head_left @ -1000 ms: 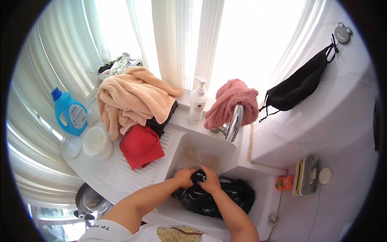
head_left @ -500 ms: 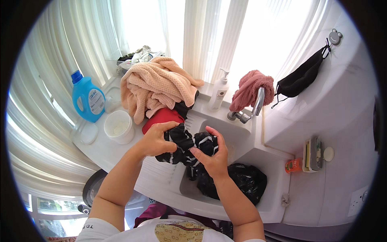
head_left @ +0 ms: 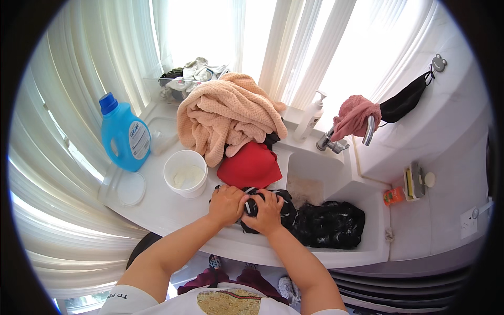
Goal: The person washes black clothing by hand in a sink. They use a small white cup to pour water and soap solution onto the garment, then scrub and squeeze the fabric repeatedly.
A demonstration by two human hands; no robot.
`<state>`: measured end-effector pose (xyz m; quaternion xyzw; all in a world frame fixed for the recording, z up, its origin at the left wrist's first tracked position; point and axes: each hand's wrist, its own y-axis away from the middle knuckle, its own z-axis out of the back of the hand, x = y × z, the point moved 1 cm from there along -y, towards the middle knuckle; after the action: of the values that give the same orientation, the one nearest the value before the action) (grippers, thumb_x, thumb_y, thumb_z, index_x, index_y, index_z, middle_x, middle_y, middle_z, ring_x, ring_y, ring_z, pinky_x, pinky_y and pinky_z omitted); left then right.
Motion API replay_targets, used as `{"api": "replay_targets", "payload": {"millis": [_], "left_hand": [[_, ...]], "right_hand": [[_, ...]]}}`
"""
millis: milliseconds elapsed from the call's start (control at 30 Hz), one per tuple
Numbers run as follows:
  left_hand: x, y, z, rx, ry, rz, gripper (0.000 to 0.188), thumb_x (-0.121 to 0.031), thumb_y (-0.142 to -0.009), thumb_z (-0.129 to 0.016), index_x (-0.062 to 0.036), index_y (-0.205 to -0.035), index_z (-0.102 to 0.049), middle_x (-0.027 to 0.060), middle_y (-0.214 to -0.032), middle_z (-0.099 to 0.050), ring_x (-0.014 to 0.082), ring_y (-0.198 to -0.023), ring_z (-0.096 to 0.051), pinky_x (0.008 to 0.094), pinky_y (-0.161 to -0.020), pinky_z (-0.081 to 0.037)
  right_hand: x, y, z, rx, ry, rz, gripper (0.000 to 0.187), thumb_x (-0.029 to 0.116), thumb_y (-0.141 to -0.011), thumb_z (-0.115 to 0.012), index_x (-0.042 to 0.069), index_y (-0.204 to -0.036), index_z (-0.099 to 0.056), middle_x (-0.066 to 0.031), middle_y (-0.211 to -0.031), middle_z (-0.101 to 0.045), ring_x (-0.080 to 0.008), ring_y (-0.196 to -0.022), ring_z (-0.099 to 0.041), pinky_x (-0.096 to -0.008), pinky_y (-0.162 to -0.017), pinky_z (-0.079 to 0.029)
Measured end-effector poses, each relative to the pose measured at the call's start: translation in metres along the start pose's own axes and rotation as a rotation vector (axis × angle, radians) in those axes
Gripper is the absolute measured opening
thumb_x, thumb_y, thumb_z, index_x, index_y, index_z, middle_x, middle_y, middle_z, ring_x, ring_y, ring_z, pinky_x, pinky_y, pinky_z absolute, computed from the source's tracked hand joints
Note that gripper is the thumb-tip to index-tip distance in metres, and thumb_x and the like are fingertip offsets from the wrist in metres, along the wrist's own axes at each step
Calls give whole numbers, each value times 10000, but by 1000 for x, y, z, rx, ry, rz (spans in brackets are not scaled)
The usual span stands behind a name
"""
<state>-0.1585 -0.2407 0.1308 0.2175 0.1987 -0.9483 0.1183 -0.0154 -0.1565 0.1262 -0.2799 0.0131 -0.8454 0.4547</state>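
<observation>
My left hand [head_left: 227,205] and my right hand [head_left: 265,211] are close together at the left side of the sink [head_left: 378,223]. Both are closed on a bunched black garment with white stripes [head_left: 287,210], pressing it low over the ribbed washboard slope. Part of the garment hangs toward the basin, and much of it is hidden under my fingers. Wet black fabric [head_left: 333,226] lies in the basin beside it. Just beyond my hands rests a smooth red cloth [head_left: 249,166], touching a peach waffle-textured towel [head_left: 226,113] piled behind it.
To the left stand a white tub [head_left: 185,190] with whitish contents, its round lid [head_left: 130,189] and a blue detergent bottle [head_left: 122,139]. A pump bottle [head_left: 310,121] stands by the faucet [head_left: 369,131], which a pink cloth [head_left: 353,116] drapes. A clear bin [head_left: 167,92] holds clothes behind.
My hands have lowered the striped garment from above the washboard and drawn closer together, pressing it down. The red cloth shows more fully. The whole view has shifted.
</observation>
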Motion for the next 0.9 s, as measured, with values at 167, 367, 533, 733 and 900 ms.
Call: {"api": "replay_targets", "payload": {"millis": [167, 367, 533, 733, 900], "left_hand": [[16, -27, -4, -81, 104, 57, 245, -299, -873, -631, -91, -768, -706, 73, -919, -647, 302, -876, -599, 471, -754, -454], [-17, 43, 24, -105, 61, -400, 170, -242, -750, -671, -79, -732, -629, 64, -851, -593, 286, -903, -546, 436, -787, -387], [22, -40, -10, -191, 51, -54, 205, -273, -765, -650, -79, -827, -634, 84, -912, -596, 318, -952, -540, 491, -773, -412], [-14, 10, 15, -264, -2, -137, 232, -285, -758, -666, -101, -895, -630, 80, -979, -574, 301, -1039, -516, 562, -858, -368], [-16, 19, 4, -128, 1, -315, 113, -215, -696, -650, -124, -726, -591, 40, -807, -574, 253, -870, -544, 479, -796, -369]], "right_hand": [[-4, -42, 10, 118, -72, -160, 563, 501, -635, -738, 90, -1015, -675, -129, -1180, -567, -311, -1166, -487, -474, -916, -351], [28, 42, 15, -26, 52, 252, 470, 449, -574, -778, 134, -902, -658, -118, -1224, -544, -294, -1170, -475, -485, -909, -316], [13, -38, 1, -142, 160, -6, 658, 481, -598, -775, 98, -1097, -581, -154, -1221, -518, -335, -1196, -458, -545, -1020, -296], [13, 9, 25, 157, -2, -35, 882, 562, -614, -760, 204, -1373, -487, -178, -1283, -466, -365, -1240, -432, -671, -1055, -193], [5, 21, 7, -172, 28, 264, 595, 515, -561, -778, 184, -1040, -653, -104, -1015, -531, -294, -1009, -537, -484, -901, -348]]}}
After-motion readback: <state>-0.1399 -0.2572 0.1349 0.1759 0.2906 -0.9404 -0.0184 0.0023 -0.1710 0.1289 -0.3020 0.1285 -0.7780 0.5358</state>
